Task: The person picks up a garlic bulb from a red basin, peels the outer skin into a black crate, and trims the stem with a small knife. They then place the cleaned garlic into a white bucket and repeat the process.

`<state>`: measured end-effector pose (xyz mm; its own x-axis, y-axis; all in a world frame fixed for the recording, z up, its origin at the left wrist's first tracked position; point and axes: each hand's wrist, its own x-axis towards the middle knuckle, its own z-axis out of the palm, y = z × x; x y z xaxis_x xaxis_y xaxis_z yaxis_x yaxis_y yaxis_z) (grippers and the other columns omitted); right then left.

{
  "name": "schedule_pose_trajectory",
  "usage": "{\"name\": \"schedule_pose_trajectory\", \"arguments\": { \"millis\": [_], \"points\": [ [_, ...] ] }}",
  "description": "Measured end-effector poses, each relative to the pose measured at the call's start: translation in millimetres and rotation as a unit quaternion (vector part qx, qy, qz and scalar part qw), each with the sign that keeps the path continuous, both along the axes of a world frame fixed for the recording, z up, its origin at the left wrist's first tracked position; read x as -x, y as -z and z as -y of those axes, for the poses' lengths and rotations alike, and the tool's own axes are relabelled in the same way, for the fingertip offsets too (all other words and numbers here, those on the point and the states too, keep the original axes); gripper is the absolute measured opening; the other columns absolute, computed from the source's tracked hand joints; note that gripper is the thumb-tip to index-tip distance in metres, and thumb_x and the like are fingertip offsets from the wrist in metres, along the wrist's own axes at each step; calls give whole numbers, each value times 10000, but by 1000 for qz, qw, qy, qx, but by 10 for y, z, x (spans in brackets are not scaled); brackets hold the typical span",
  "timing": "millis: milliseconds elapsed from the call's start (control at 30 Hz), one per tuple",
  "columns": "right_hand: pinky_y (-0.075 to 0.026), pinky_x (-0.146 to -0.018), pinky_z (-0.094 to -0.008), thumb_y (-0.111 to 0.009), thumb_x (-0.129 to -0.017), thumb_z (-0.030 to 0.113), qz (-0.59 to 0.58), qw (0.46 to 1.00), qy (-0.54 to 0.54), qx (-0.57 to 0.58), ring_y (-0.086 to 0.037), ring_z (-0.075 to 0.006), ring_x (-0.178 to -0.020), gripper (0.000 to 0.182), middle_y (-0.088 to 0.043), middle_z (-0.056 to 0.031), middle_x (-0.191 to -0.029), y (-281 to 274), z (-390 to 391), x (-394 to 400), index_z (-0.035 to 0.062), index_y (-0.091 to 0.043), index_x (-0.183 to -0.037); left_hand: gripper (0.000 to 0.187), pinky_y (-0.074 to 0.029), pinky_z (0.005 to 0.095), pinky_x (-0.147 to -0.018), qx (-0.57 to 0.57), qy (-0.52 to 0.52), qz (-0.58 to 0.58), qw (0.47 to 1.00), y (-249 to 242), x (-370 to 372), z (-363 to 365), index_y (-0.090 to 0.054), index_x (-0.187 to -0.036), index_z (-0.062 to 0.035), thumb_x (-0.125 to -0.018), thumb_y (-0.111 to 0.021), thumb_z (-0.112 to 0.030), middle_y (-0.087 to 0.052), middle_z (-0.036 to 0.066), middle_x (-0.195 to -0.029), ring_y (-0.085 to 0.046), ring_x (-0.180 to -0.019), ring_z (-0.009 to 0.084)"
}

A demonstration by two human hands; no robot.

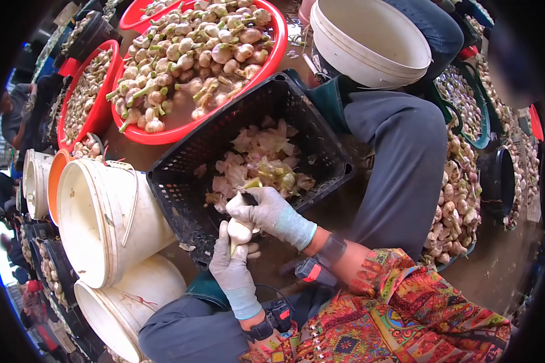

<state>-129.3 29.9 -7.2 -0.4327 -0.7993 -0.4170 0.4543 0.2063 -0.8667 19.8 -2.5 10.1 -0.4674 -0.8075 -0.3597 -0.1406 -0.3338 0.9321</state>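
Note:
A white, peeled-looking garlic bulb (pixel 240 232) is held over the near edge of the black crate (pixel 191 233). My left hand (pixel 231 272), in a pale work glove, grips it from below, with the stem end pointing down into the fingers. From above and to the right, my gloved right hand (pixel 275 215) closes on the bulb's upper part. A small dark piece shows beside the right fingers; its kind cannot be made out. Just beyond them is a greenish-yellow bit of stem or skin. Loose garlic skins (pixel 266 151) lie in the crate.
Behind the crate, a red tub (pixel 278 36) holds many unpeeled garlic bulbs (pixel 188 54). White buckets (pixel 103 224) lean at the left, and another white bucket (pixel 369 72) stands at the back. More garlic (pixel 454 212) is heaped at the right, beside my bent knee. Other people are at the far left.

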Motion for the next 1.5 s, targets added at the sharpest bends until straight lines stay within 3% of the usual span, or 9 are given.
{"name": "schedule_pose_trajectory", "arguments": {
  "millis": [267,300,367,500,767,1033,1100,1200,1500],
  "points": [
    [-495,-566,-284,-655,-872,191,262,948,167,63,-605,-139,-674,193,-617,-34,-784,378,6,237,31,-638,-979,440,-567,260,-590,-172,-38,-221,959,99,-29,107,-518,-1268,-18,-856,-661,-74,-647,107,-1049,-649,-726,152],
    [-517,-616,-321,-672,-859,209,222,963,149,42,-628,-175,-705,260,-637,-77,-804,427,10,261,6,-616,-1012,440,-567,260,-590,-169,-38,-218,960,95,-19,126,-518,-1268,-18,-856,-661,-74,-647,107,-1049,-649,-726,152],
    [-520,-672,-346,-699,-834,208,-330,937,47,-100,-641,-210,-743,328,-647,-121,-830,410,-2,287,-18,-590,-1047,430,-552,245,-631,-157,-50,-180,970,105,24,143,-477,-1299,-20,-894,-608,-74,-616,153,-1126,-633,-780,133],
    [-494,-757,-309,-758,-777,242,55,998,-23,18,-630,-170,-846,496,-666,-106,-902,-22,-164,163,-8,-560,-1157,405,-548,230,-634,-111,-60,-146,981,-12,106,95,-466,-1304,-34,-919,-575,-97,-615,145,-1118,-632,-774,131],
    [-496,-680,-410,-656,-816,247,-481,877,-2,16,-600,-369,-787,249,-594,-157,-803,-19,-121,-102,33,-581,-919,378,-486,207,-544,125,-43,31,991,43,278,-12,-486,-1290,-4,-915,-518,-31,-615,98,-1060,-595,-699,88],
    [-472,-683,-427,-610,-875,194,-250,954,105,-126,-609,-364,-758,206,-607,-204,-782,268,55,-22,-7,-564,-874,391,-455,230,-479,-235,33,-116,965,132,145,107,-479,-1271,27,-950,-539,-189,-653,140,-967,-549,-586,100],
    [-486,-665,-429,-605,-872,216,-246,947,105,-180,-618,-381,-732,214,-633,-212,-761,306,51,113,2,-601,-880,384,-456,237,-479,-249,20,-161,955,113,54,76,-477,-1272,27,-954,-530,-182,-654,154,-974,-548,-586,105],
    [-493,-675,-314,-642,-860,156,-203,956,126,-168,-597,-146,-738,216,-627,-82,-771,571,-21,365,-3,-608,-1002,334,-460,268,-485,-258,7,-237,937,2,-13,96,-501,-1230,24,-966,-506,-180,-655,179,-968,-551,-590,125],
    [-477,-845,-297,-709,-819,188,-122,987,-25,103,-603,-163,-923,317,-644,-60,-955,-18,-170,-127,34,-628,-1085,361,-465,277,-498,-199,-26,-125,972,-73,38,46,-497,-1220,-13,-944,-542,-241,-634,112,-929,-550,-616,130]
  ]
}}
